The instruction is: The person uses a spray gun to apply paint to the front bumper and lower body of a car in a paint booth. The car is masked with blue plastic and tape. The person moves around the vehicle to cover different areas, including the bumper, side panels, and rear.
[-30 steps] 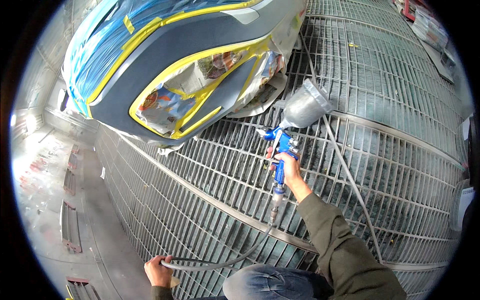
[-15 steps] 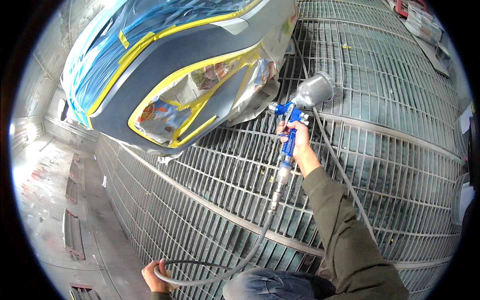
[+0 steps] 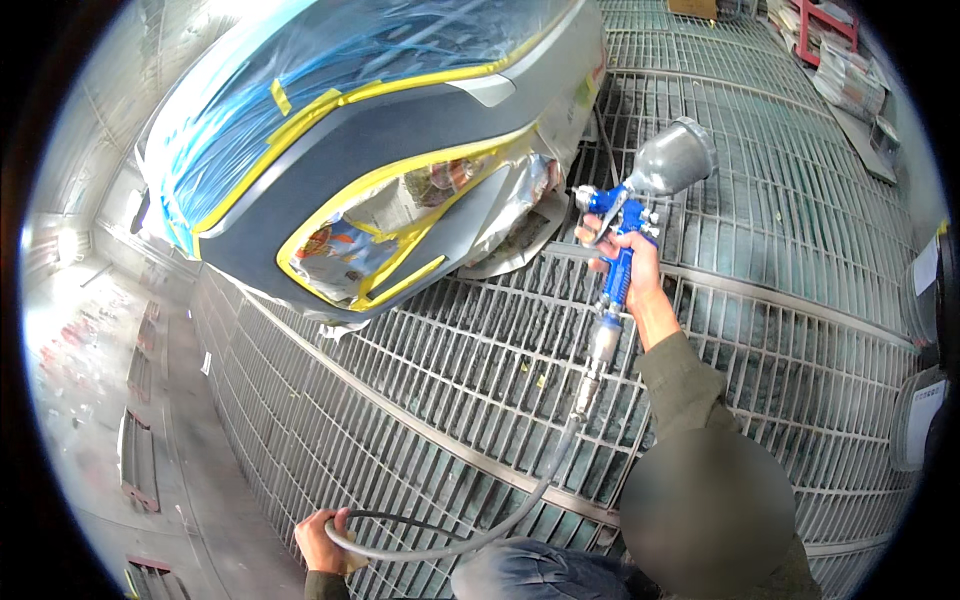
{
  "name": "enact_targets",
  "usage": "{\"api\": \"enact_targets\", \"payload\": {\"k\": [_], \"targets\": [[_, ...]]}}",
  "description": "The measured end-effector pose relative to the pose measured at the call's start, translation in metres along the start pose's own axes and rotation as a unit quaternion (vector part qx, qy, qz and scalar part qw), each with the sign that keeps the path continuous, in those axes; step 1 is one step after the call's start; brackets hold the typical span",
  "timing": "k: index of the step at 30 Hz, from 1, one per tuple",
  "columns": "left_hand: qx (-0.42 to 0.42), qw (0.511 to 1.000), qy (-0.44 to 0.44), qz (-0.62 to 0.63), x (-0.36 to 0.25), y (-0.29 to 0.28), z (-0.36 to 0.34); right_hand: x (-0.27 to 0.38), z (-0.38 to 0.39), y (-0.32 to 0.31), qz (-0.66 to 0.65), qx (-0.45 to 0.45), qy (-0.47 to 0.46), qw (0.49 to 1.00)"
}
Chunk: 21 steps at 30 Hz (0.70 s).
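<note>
A: What does the right hand have?

B: A blue spray gun with silver fittings. The fingers are wrapped around its ridged handle, some of them up by the trigger.

A: How does the gun look?

B: Bright blue body, and a rounded, cloudy grey cup on top, leaning toward the upper right. The silver nozzle faces left. It is held above the grey metal floor grating, just to the right of the masked vehicle part and apart from it.

A: And the left hand?

B: Low on the left, its fingers closed around a flexible grey hose, which curves up to the silver coupling under the gun's handle.

A: Describe that vehicle part.

B: A curved, matte dark grey panel, edged with yellow masking tape. Wrinkled blue plastic film covers the area above, and printed newspaper fills the opening.
</note>
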<state>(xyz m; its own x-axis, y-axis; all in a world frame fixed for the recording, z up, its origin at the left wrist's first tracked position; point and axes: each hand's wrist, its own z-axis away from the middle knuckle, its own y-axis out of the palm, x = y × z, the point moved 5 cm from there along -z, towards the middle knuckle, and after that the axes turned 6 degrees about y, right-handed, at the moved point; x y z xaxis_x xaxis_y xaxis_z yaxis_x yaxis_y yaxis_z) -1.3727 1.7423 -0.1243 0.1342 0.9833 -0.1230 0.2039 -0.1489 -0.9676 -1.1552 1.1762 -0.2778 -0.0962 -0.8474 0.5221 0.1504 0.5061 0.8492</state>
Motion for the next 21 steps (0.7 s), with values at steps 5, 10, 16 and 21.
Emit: {"api": "enact_targets", "payload": {"k": [5,10,16,21], "targets": [[0.013,0.999,-0.022,-0.029,-0.006,0.001,-0.001,-0.015,0.020,0.004,0.188,-0.138,-0.077,0.969],[0.035,0.997,0.003,-0.073,0.001,0.006,0.001,-0.088,0.046,0.031,0.284,-0.089,-0.017,0.955],[-0.007,0.998,-0.004,-0.055,0.014,-0.003,0.011,-0.177,0.055,0.114,0.308,0.066,0.045,0.948],[-0.016,0.998,-0.056,-0.038,0.021,-0.014,0.018,-0.203,0.050,0.167,0.283,0.157,0.120,0.939]]}}
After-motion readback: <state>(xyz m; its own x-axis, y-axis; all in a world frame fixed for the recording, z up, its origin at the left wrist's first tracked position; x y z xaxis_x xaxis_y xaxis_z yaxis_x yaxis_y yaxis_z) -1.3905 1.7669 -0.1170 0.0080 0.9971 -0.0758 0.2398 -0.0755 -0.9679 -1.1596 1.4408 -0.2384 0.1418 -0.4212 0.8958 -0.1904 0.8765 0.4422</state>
